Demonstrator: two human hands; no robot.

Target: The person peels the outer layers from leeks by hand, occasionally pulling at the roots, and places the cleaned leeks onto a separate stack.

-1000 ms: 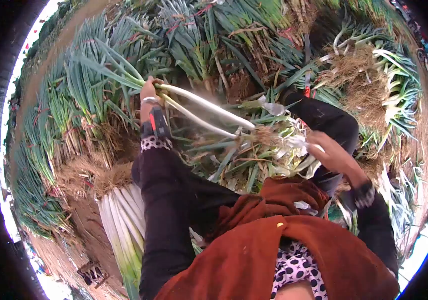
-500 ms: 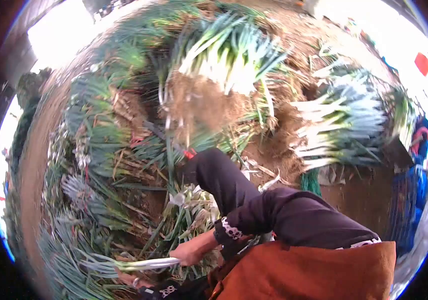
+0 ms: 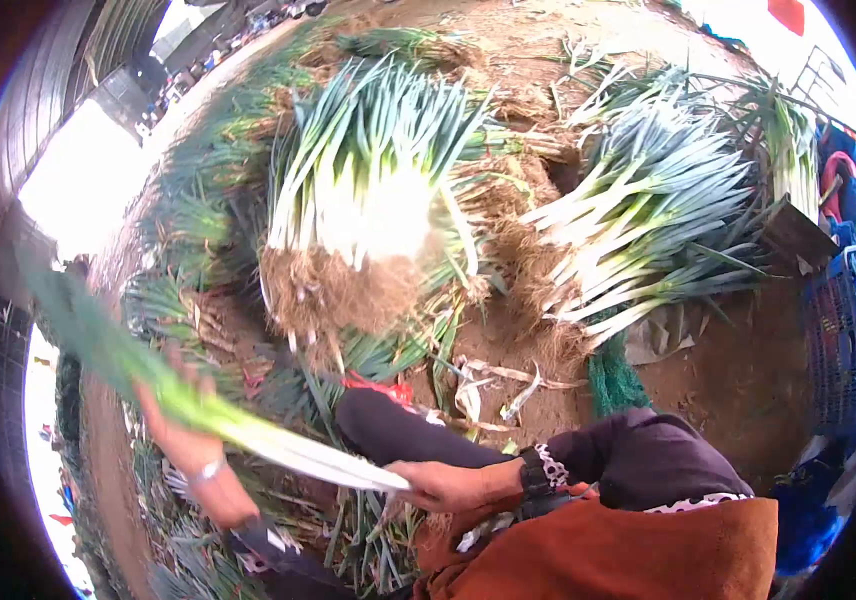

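I hold one long leek (image 3: 278, 450) across my body, its green leaves blurred and pointing up to the left. My left hand (image 3: 176, 425), a bracelet on the wrist, grips it where the green turns pale. My right hand (image 3: 445, 485) is closed on the white root end. Below the leek lie loose green trimmings (image 3: 368, 525) beside my dark-trousered leg (image 3: 398, 432) and rust-coloured apron (image 3: 608, 550).
On the bare soil ahead lie a big tied leek bundle (image 3: 368, 190) with earthy roots and a second bundle (image 3: 648, 225) to the right. More bundles (image 3: 173, 300) line the left. A green net (image 3: 610, 385) and a blue crate (image 3: 836, 345) sit at the right.
The view has swung up and steadied on the bundles. The leek has risen from low at my lap to a slanted hold, with my left hand now high on the left.
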